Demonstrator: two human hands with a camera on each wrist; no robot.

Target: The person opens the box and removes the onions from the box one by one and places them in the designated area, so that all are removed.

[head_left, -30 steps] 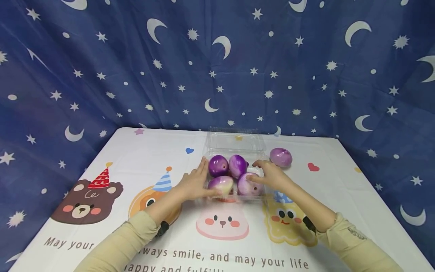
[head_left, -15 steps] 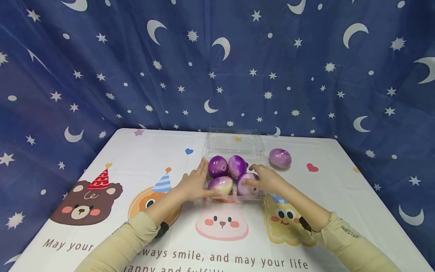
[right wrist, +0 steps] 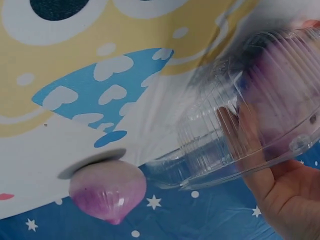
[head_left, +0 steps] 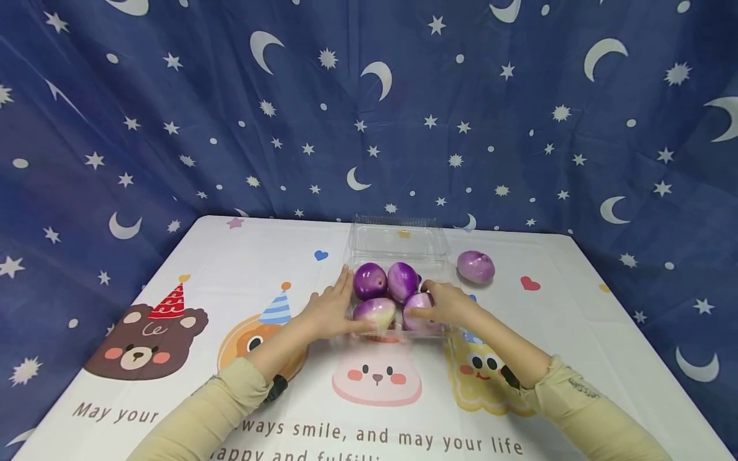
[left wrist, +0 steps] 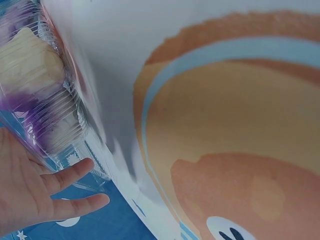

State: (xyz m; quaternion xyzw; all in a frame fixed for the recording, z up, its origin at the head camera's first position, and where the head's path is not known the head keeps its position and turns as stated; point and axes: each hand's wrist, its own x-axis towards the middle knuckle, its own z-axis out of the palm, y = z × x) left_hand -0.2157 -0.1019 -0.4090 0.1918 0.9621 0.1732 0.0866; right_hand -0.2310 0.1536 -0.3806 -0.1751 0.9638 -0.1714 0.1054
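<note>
A clear plastic clamshell box lies with its lid folded back, purple-and-white onions in its base. My left hand rests along the box's left side, fingers extended and thumb at the front left onion. Straight, spread fingers show beside the ribbed wall in the left wrist view. My right hand grips the front right onion, thumb over it. In the right wrist view its fingers reach inside the box beside that onion. Two darker onions, left and right, sit in the back row.
One more onion lies on the white printed tablecloth, right of the box. Behind the table hangs a dark blue curtain with moons and stars.
My right hand has shifted slightly left and closed in around the front right onion. The left hand and the other onions have stayed where they were.
</note>
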